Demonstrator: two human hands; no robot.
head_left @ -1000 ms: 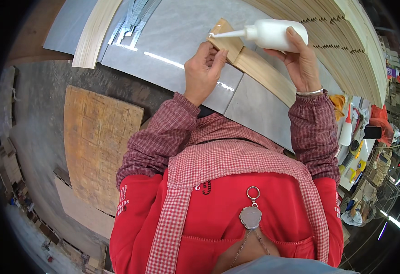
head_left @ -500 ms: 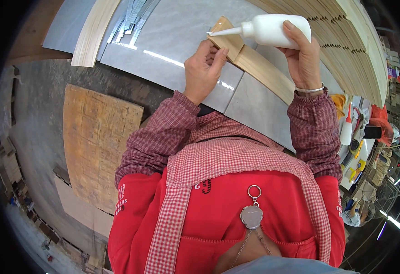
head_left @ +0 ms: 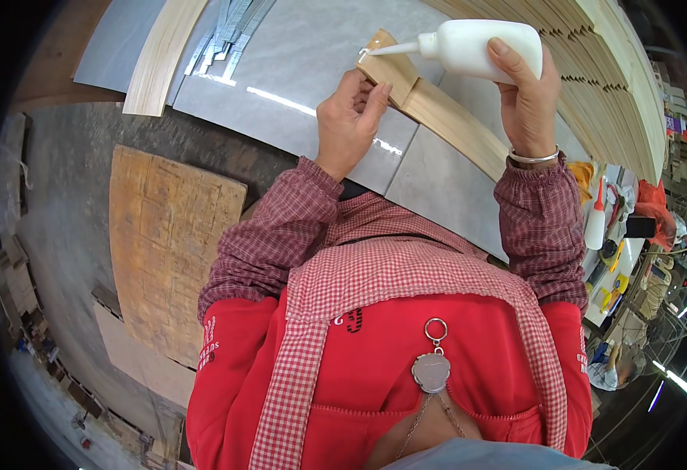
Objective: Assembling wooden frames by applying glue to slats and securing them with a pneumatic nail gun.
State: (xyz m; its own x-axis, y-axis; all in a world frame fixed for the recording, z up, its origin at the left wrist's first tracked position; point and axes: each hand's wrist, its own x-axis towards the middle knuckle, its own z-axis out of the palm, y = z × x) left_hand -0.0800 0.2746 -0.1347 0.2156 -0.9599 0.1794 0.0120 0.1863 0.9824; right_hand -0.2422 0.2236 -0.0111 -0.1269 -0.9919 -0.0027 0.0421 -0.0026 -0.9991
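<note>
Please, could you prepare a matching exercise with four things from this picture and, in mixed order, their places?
1. white-nozzled bottle
2. red-nozzled bottle
3. metal strips
4. left hand

A. right of the right sleeve
B. touching the wooden block
C. in the right hand
D. lying on the grey tabletop

Pairs: 1-C, 2-A, 3-D, 4-B

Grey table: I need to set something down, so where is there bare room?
Bare patches on the grey table: one between the metal strips and the left hand; another between the wooden strip and the apron. It is crowded at right, with stacked boards.
</note>
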